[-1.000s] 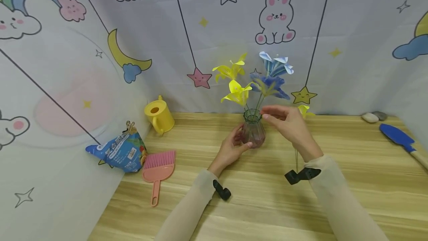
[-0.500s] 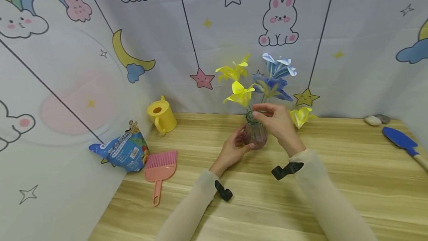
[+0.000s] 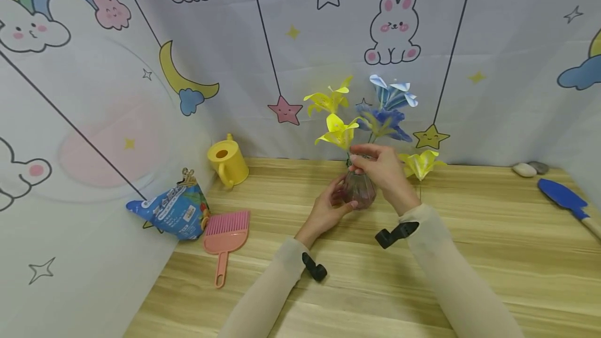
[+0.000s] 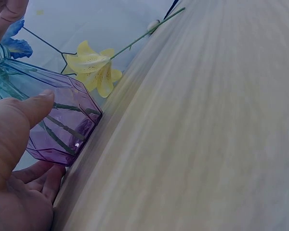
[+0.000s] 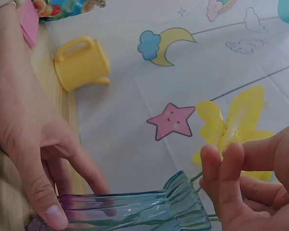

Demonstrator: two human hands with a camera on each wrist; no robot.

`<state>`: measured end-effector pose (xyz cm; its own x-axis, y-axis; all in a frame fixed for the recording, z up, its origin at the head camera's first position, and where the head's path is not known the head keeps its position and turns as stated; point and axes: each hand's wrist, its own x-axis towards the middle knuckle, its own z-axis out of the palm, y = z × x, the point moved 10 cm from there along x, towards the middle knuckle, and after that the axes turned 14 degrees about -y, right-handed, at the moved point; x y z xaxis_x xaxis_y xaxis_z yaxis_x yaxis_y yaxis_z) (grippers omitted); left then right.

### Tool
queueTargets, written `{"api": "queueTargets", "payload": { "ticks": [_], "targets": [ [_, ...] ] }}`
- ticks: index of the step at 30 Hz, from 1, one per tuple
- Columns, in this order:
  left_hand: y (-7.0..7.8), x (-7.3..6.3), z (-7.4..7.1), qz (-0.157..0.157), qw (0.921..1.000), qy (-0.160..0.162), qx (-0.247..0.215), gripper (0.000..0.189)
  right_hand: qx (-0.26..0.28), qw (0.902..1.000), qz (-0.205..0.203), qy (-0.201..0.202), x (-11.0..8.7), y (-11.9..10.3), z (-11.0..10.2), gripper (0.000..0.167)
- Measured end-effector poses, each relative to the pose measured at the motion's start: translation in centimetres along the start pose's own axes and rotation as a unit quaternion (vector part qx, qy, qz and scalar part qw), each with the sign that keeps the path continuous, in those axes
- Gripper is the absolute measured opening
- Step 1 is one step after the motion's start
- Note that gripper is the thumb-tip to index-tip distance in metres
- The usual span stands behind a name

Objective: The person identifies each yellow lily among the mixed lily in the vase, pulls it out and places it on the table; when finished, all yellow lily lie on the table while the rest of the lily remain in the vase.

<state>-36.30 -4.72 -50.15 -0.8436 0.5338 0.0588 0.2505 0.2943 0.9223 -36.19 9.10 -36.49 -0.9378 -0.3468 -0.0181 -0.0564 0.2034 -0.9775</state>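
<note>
Wood-grain counter, pale cartoon-printed backdrop behind. One faceted glass vase, purple to teal, stands near the backdrop, clamped in the left hand; it holds yellow and blue lily-shaped flowers. Right hand: fingers bent at the vase's mouth; cannot tell whether they pinch anything. One loose yellow flower lies right of the vase.

Vase: teal neck, purple base. From it: speckled yellow lilies, eleven o'clock; blue blooms, one; pink dustpan, eight.
</note>
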Motion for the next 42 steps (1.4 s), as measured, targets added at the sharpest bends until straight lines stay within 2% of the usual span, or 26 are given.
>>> {"api": "queueTargets", "payload": {
  "ticks": [5, 14, 23, 34, 42],
  "targets": [
    [0.0, 0.0, 0.0, 0.001, 1.0000, 0.003, -0.004, 0.078, 0.020, 0.9996, -0.009, -0.019, 0.3, -0.1, 0.5, 0.041],
    [-0.1, 0.0, 0.0, -0.004, 1.0000, 0.002, 0.002, 0.080, 0.030, 0.9989, -0.026, -0.025, 0.6, -0.3, 0.8, 0.041],
    [-0.1, -0.2, -0.1, -0.005, 1.0000, 0.006, 0.005, 0.077, 0.048, 0.9980, -0.039, -0.008, 1.4, -0.5, 1.4, 0.033],
    [0.0, -0.1, 0.0, 0.003, 1.0000, 0.005, 0.001, 0.078, 0.070, 0.9941, -0.071, 0.043, 2.3, -0.7, 1.3, 0.026],
    [0.1, -0.1, -0.1, 0.006, 1.0000, 0.006, 0.002, 0.079, 0.081, 0.9920, -0.089, 0.038, 2.5, -1.2, 1.6, 0.027]
  ]
}}
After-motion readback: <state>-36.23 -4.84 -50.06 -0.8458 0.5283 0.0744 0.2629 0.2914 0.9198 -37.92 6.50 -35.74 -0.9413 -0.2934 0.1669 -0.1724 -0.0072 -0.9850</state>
